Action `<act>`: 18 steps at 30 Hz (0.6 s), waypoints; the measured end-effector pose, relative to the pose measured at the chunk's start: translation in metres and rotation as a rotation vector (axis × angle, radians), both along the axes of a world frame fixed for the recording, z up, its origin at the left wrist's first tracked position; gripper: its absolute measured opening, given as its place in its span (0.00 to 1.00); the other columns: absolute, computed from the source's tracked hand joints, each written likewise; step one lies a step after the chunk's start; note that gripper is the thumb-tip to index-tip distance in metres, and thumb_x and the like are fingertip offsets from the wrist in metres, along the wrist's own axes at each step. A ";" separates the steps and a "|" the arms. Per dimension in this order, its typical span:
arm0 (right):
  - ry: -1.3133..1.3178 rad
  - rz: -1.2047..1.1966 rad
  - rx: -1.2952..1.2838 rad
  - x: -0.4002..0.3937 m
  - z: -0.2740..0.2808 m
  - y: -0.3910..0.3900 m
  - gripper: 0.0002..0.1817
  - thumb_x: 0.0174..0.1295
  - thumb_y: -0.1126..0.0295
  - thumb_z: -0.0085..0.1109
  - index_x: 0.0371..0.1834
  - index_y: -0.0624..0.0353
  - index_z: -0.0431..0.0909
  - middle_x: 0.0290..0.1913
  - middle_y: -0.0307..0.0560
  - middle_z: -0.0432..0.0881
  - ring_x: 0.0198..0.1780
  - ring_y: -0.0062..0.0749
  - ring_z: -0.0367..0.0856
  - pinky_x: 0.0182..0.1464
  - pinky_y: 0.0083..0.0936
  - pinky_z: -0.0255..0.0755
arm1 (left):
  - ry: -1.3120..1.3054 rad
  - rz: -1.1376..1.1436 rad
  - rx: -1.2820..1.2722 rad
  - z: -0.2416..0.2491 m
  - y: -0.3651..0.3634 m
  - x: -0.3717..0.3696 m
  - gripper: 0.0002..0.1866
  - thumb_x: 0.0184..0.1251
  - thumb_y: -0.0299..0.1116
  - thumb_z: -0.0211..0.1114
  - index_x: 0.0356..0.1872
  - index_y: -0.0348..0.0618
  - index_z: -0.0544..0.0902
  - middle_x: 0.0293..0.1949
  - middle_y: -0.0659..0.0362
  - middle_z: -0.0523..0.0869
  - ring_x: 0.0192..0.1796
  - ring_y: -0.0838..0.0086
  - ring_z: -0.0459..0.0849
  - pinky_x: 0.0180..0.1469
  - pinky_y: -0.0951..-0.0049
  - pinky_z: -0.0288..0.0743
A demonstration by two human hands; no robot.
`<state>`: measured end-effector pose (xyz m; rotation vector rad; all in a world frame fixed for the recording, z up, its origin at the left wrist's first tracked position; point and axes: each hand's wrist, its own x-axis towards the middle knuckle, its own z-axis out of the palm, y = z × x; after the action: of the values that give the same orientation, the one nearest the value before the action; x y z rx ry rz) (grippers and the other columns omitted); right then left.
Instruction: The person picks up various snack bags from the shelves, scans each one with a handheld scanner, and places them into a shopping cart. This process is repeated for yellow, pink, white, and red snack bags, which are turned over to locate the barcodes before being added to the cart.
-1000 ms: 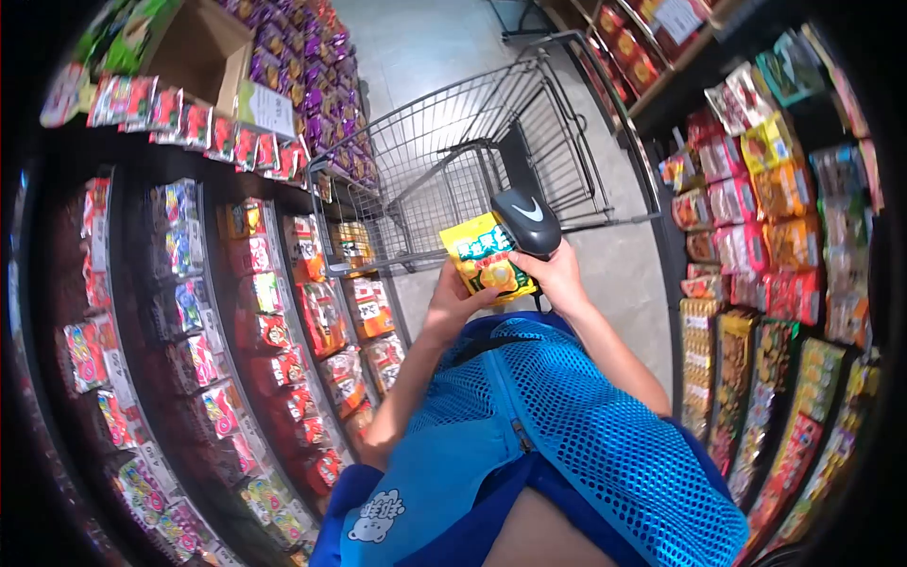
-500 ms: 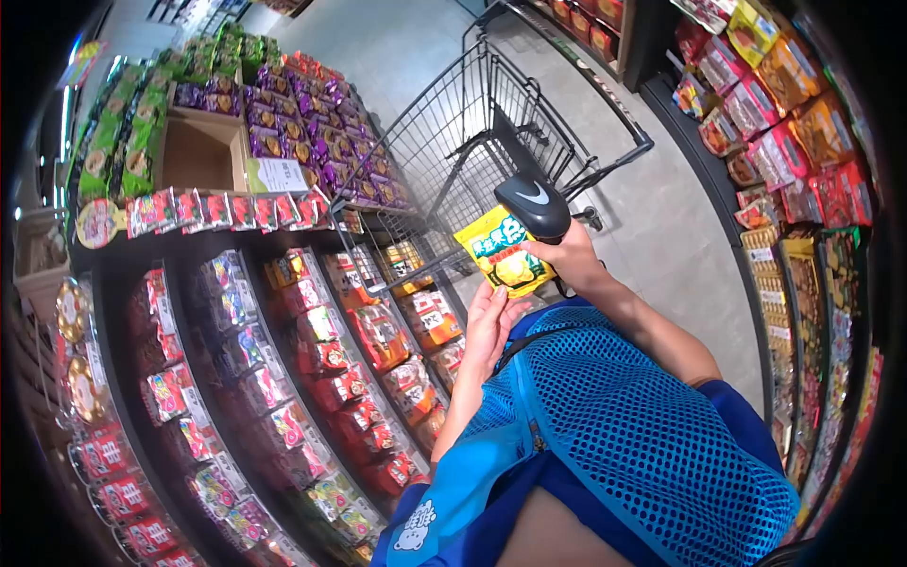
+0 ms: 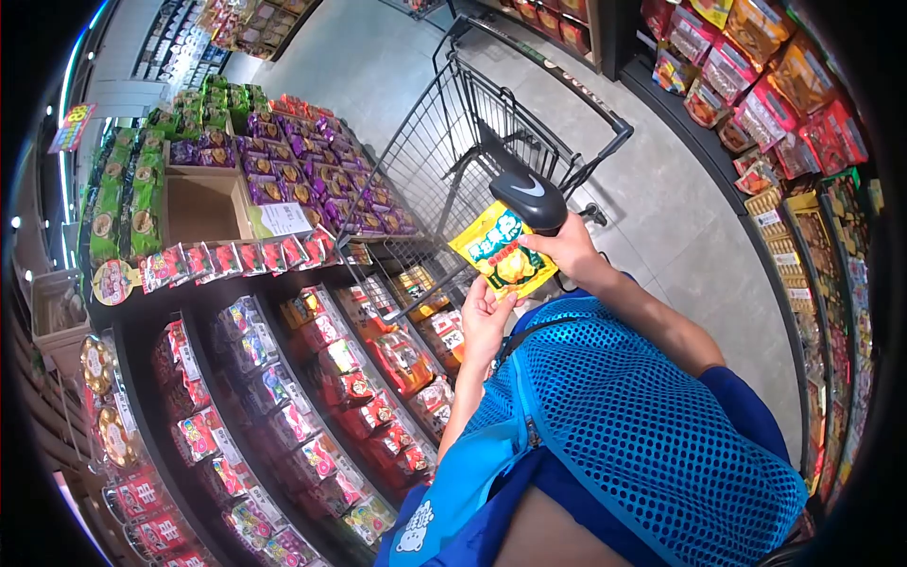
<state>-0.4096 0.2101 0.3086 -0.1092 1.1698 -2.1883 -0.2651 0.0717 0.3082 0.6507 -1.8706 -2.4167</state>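
Note:
A small yellow snack bag [image 3: 508, 248] with white characters on a green patch faces me in front of my body. My left hand [image 3: 487, 326] pinches its lower left edge between thumb and fingers. My right hand [image 3: 574, 253] is wrapped around a black handheld barcode scanner [image 3: 531, 200], whose rounded head sits over the bag's upper right side. The right thumb touches the right side of the bag. The scanner's handle is mostly hidden by my palm.
Beyond my hands stands a black wire shopping cart [image 3: 416, 156]. Tiered shelves [image 3: 213, 326] of packaged sweets rise on the left, below stacked purple packs [image 3: 335, 184] and green packs [image 3: 128, 189]. Hanging snack bags [image 3: 756, 104] line the right, across the grey aisle floor [image 3: 680, 217].
The head view has turned slightly, so the left shelves appear further right and the cart a little further left. The bag and scanner stay in my hands, with the bag tilted slightly more.

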 end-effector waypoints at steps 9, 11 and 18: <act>-0.044 0.028 -0.109 -0.001 0.008 -0.020 0.21 0.58 0.84 0.65 0.56 0.66 0.76 0.50 0.47 0.84 0.49 0.26 0.83 0.53 0.27 0.79 | -0.058 -0.016 0.305 0.020 -0.017 -0.012 0.23 0.73 0.30 0.59 0.65 0.34 0.67 0.57 0.49 0.81 0.55 0.61 0.85 0.55 0.66 0.82; -0.007 0.027 -0.068 0.001 0.002 -0.025 0.20 0.58 0.83 0.65 0.56 0.66 0.77 0.50 0.47 0.84 0.49 0.25 0.83 0.53 0.26 0.78 | -0.122 -0.047 0.253 0.013 -0.019 -0.012 0.22 0.74 0.32 0.58 0.65 0.36 0.69 0.56 0.52 0.82 0.56 0.64 0.84 0.54 0.66 0.82; 0.380 -0.149 0.284 -0.001 -0.002 -0.029 0.19 0.55 0.76 0.71 0.48 0.65 0.77 0.44 0.44 0.85 0.45 0.22 0.80 0.51 0.24 0.74 | -0.055 0.333 -0.164 -0.007 -0.041 -0.010 0.14 0.73 0.32 0.60 0.56 0.37 0.76 0.52 0.56 0.85 0.49 0.74 0.85 0.47 0.71 0.85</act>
<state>-0.4104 0.1812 0.3070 -0.3375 1.7378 -2.1596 -0.2751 0.0310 0.3015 0.9386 -1.7853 -2.0371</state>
